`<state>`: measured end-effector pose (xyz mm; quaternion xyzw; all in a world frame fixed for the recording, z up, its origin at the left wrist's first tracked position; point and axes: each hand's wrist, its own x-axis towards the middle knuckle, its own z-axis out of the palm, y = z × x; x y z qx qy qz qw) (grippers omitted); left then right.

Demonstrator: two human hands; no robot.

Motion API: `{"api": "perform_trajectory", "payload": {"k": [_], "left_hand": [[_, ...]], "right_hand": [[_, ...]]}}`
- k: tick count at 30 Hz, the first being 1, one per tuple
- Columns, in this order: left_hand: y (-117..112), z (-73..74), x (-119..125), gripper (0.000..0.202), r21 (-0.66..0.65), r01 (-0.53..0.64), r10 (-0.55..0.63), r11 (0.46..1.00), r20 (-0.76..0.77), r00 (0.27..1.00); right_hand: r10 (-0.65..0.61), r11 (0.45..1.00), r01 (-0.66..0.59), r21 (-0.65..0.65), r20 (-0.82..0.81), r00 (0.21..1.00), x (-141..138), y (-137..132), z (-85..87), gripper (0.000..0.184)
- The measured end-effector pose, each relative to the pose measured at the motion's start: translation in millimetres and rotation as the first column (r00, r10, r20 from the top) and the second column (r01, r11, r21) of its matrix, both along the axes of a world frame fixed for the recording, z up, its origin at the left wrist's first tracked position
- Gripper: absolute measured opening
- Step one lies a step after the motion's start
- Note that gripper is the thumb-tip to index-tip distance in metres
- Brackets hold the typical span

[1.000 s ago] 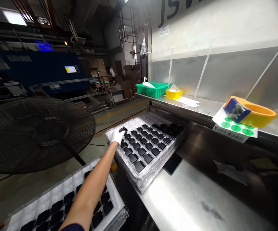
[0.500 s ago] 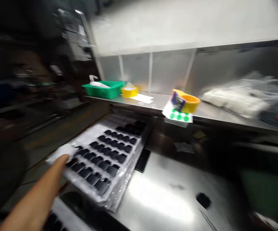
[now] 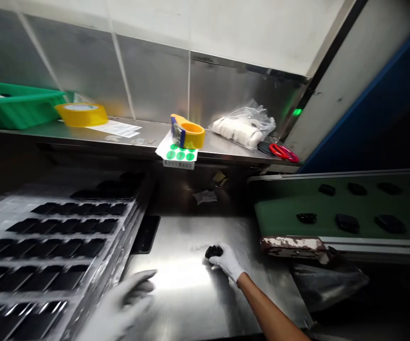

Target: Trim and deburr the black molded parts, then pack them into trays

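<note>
Steel tabletop [image 3: 176, 305] was washed with glare through the middle. Shelf [image 3: 151, 135] behind it carried a green bin [image 3: 23, 111], yellow tape [image 3: 84, 118], a tape dispenser [image 3: 195, 141] standing on a sheet of green stickers [image 3: 180, 155], a see-through bag [image 3: 238, 132] of white stuff, and red handles [image 3: 285, 152] at the far right.

Right hand [image 3: 230, 262], white glove: fingers closed on one black part [image 3: 212, 252], gripping its right end, left end sticking out. Part was over the middle of the tabletop, right of a flat dark slab [image 3: 146, 234]. Couldn't tell if it touched the steel or hung just above.

Left hand [image 3: 119, 303], also gloved, was blurred near the tray [image 3: 5, 213]; fingers loosely curled and apart, nothing visible in them. Tray held rows of flat black pieces [image 3: 69, 248]. Green belt [image 3: 283, 203] on the right bore two rows of black items [image 3: 347, 222].

My read on handling: light, steady pinch on the edges suited that part best, gloves off the glossy face. A straight lift beat sliding it, since scuffs on bare steel looked the main risk. Left hand needed clearance over the tray rows so its cuff didn't knock pieces askew.
</note>
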<state>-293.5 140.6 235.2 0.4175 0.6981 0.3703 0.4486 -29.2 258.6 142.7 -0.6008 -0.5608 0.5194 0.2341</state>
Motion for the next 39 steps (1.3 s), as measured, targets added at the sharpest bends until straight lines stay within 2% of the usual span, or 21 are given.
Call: {"api": "perform_trajectory", "payload": {"k": [3, 5, 6, 8, 10, 12, 14, 20, 26, 30, 32, 34, 36, 39], "left_hand": [[-17.3, -8.0, 62.0, 0.056, 0.001, -0.004, 0.003, 1.000, 0.113, 0.994], [-22.0, -4.8, 93.5, 0.054, -0.040, 0.067, -0.052, 0.997, 0.307, 0.950], [-24.6, -1.1, 104.6, 0.049, -0.033, 0.059, -0.041, 0.998, 0.397, 0.917], [-31.6, 7.8, 119.2, 0.040, 0.006, -0.018, 0.012, 1.000, 0.551, 0.834], [-39.1, 16.2, 127.3, 0.035, 0.038, -0.112, 0.063, 0.993, 0.633, 0.771], [-44.4, 23.6, 133.0, 0.036, 0.055, -0.137, 0.062, 0.989, 0.682, 0.728], [-46.6, 30.7, 138.6, 0.034, 0.065, -0.134, 0.051, 0.989, 0.699, 0.714], [-44.3, 49.3, 152.1, 0.028, 0.123, -0.101, -0.013, 0.987, 0.694, 0.720], [-46.5, 49.8, 157.4, 0.025, 0.132, -0.056, -0.042, 0.990, 0.640, 0.768], [-48.5, 46.3, 160.7, 0.027, 0.182, -0.097, -0.041, 0.979, 0.635, 0.771], [-48.7, 45.8, 163.0, 0.029, 0.226, -0.138, -0.035, 0.964, 0.626, 0.779], [-48.8, 47.6, 165.4, 0.028, 0.229, -0.175, -0.008, 0.958, 0.630, 0.776], [-49.3, 51.7, 167.1, 0.033, 0.173, -0.216, 0.053, 0.961, 0.649, 0.759], [-51.8, 58.6, 166.6, 0.058, 0.035, -0.236, 0.157, 0.971, 0.653, 0.741]], "right_hand": [[0.121, 0.992, -0.123, -0.002, -0.149, 0.981, -16.5, -43.0, 41.7, 0.022], [0.164, 0.985, -0.172, -0.013, -0.231, 0.959, -16.4, -69.2, 73.5, 0.027], [0.172, 0.982, -0.185, -0.024, -0.265, 0.949, -14.3, -79.9, 88.5, 0.028], [0.169, 0.979, -0.197, -0.052, -0.335, 0.927, -8.5, -96.4, 114.1, 0.030], [0.145, 0.979, -0.193, -0.062, -0.446, 0.883, -2.7, -107.5, 132.7, 0.033], [0.111, 0.982, -0.179, -0.065, -0.569, 0.814, 2.5, -115.4, 145.0, 0.039], [0.070, 0.984, -0.155, -0.085, -0.616, 0.784, 7.6, -121.9, 152.6, 0.044], [-0.051, 0.975, -0.083, -0.208, -0.566, 0.823, 23.1, -136.6, 165.6, 0.047], [-0.125, 0.958, -0.032, -0.285, -0.515, 0.848, 32.2, -140.5, 171.7, 0.050], [-0.130, 0.961, -0.050, -0.272, -0.602, 0.788, 35.4, -140.8, 163.4, 0.055], [-0.122, 0.967, -0.055, -0.249, -0.642, 0.757, 36.3, -140.9, 157.0, 0.051], [-0.119, 0.970, -0.051, -0.240, -0.642, 0.758, 36.8, -141.7, 149.8, 0.048], [-0.132, 0.975, -0.014, -0.221, -0.630, 0.765, 37.0, -143.3, 141.2, 0.054], [-0.093, 0.995, 0.039, -0.095, -0.672, 0.734, 38.0, -146.0, 124.4, 0.067]]}}
